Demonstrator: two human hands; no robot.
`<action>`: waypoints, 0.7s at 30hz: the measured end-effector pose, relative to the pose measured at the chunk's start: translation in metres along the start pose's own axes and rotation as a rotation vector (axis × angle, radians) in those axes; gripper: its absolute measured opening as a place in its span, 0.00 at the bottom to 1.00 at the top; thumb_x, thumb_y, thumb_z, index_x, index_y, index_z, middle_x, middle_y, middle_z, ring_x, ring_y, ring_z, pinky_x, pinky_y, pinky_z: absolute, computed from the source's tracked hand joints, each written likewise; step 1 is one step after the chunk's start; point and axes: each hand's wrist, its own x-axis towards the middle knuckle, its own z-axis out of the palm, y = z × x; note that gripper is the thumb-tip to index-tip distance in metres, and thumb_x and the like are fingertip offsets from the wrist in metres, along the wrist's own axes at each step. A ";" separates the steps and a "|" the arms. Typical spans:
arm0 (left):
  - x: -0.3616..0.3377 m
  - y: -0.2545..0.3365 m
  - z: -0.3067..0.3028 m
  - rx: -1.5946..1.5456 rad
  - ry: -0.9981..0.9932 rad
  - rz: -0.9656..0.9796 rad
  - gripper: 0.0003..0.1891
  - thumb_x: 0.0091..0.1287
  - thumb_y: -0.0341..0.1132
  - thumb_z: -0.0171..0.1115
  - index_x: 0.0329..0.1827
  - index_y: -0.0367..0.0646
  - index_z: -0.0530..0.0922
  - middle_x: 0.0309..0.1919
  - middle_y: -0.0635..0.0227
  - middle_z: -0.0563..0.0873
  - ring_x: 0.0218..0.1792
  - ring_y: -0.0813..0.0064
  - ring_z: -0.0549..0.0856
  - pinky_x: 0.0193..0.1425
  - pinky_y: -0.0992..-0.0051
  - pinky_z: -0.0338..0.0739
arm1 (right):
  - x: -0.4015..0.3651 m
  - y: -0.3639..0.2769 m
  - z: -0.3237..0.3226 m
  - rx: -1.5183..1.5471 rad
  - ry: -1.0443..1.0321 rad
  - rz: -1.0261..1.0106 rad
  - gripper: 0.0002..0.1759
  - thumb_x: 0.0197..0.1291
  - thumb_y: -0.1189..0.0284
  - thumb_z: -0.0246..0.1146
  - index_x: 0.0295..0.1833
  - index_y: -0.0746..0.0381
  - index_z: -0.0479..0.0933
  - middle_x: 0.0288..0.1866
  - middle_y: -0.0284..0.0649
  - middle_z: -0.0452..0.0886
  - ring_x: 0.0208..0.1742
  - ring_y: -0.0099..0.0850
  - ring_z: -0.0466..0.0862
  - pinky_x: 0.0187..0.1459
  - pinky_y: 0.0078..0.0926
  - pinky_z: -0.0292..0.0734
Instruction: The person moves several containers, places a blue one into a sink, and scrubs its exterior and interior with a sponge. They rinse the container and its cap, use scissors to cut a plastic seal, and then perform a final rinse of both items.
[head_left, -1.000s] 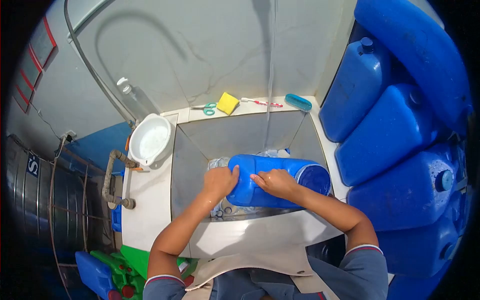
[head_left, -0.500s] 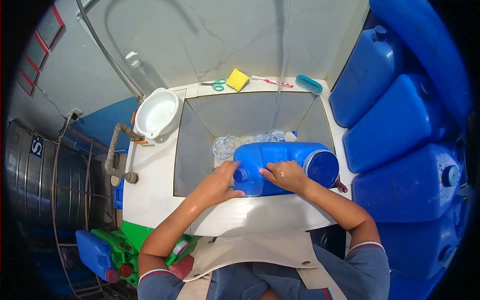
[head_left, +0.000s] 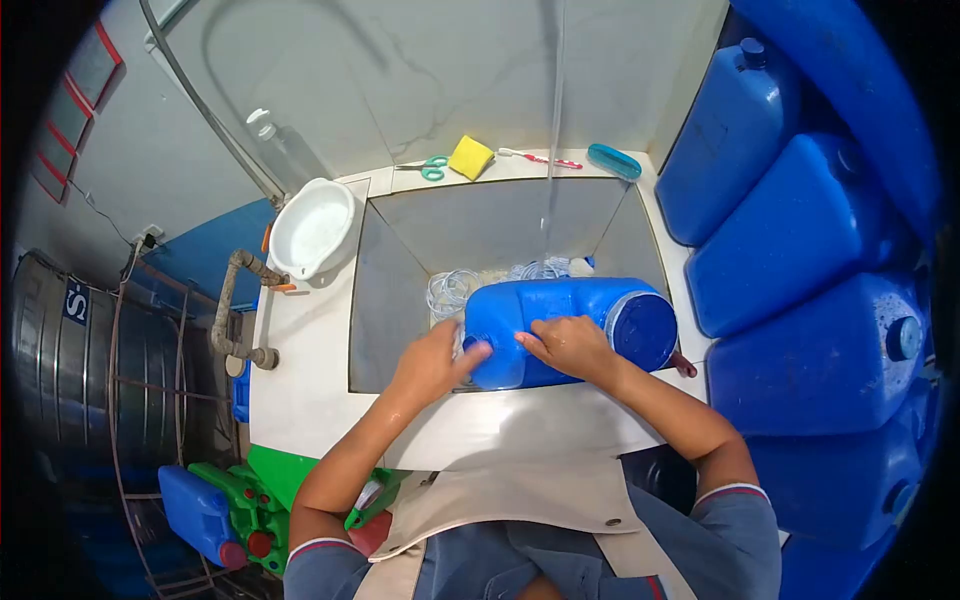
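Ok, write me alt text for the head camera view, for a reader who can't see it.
A person's two hands work on a blue jug lying on its side over a sink: the left hand at its small-capped end, the right hand apparently gripping its middle. Scissors, a yellow sponge and a toothbrush lie behind; more blue jugs fill the right side.

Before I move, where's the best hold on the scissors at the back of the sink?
I'd take the scissors by their teal handles, coming from above or the sink side. They lie flat on the ledge, blades pointing left, handles at the right end; the yellow sponge sits just right of those, crowding that side.
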 end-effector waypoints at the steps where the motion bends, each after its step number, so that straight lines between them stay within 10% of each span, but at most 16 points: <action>1: -0.003 0.000 0.005 -0.017 0.200 0.436 0.19 0.60 0.42 0.64 0.46 0.36 0.75 0.21 0.54 0.81 0.26 0.48 0.82 0.34 0.60 0.76 | 0.001 -0.001 0.002 -0.002 0.009 -0.009 0.25 0.62 0.54 0.55 0.19 0.60 0.72 0.12 0.43 0.74 0.14 0.40 0.76 0.17 0.37 0.70; 2: -0.004 0.001 0.009 -0.035 0.402 0.877 0.18 0.61 0.41 0.63 0.47 0.38 0.75 0.20 0.55 0.80 0.25 0.49 0.81 0.32 0.61 0.76 | 0.001 -0.002 0.002 -0.001 0.008 -0.013 0.25 0.62 0.54 0.55 0.19 0.60 0.72 0.12 0.43 0.74 0.14 0.40 0.76 0.17 0.37 0.70; 6: 0.001 -0.007 0.014 -0.072 0.249 0.677 0.18 0.62 0.40 0.62 0.48 0.35 0.73 0.18 0.57 0.78 0.23 0.55 0.82 0.29 0.64 0.77 | 0.002 -0.004 -0.002 0.000 -0.058 0.032 0.26 0.63 0.53 0.53 0.19 0.61 0.72 0.14 0.44 0.75 0.17 0.42 0.78 0.19 0.38 0.72; 11: -0.004 0.002 -0.024 -0.855 -0.142 -0.286 0.15 0.66 0.41 0.57 0.42 0.36 0.75 0.14 0.68 0.75 0.17 0.76 0.77 0.22 0.75 0.74 | 0.004 -0.006 -0.011 0.022 -0.141 0.109 0.28 0.64 0.50 0.50 0.21 0.60 0.74 0.15 0.46 0.76 0.20 0.44 0.79 0.22 0.42 0.73; 14: 0.001 -0.019 -0.033 -0.967 -0.113 -0.198 0.18 0.68 0.48 0.54 0.37 0.38 0.71 0.21 0.68 0.76 0.21 0.81 0.77 0.24 0.80 0.71 | 0.021 -0.009 -0.020 0.089 -0.393 0.215 0.22 0.63 0.54 0.54 0.30 0.64 0.76 0.26 0.50 0.79 0.30 0.43 0.82 0.30 0.41 0.75; 16: 0.003 -0.024 -0.039 -0.961 -0.111 -0.173 0.17 0.70 0.49 0.51 0.41 0.42 0.70 0.29 0.69 0.74 0.26 0.79 0.77 0.30 0.79 0.73 | 0.040 -0.014 -0.022 0.062 0.177 -0.052 0.19 0.61 0.61 0.58 0.45 0.68 0.76 0.41 0.52 0.77 0.41 0.44 0.80 0.40 0.38 0.75; 21: 0.022 0.017 -0.034 -1.344 0.002 -0.006 0.15 0.70 0.45 0.53 0.43 0.41 0.71 0.31 0.70 0.76 0.35 0.80 0.77 0.41 0.79 0.73 | 0.093 -0.037 -0.017 0.656 0.010 0.030 0.23 0.58 0.69 0.60 0.57 0.70 0.70 0.48 0.51 0.73 0.46 0.44 0.77 0.46 0.33 0.73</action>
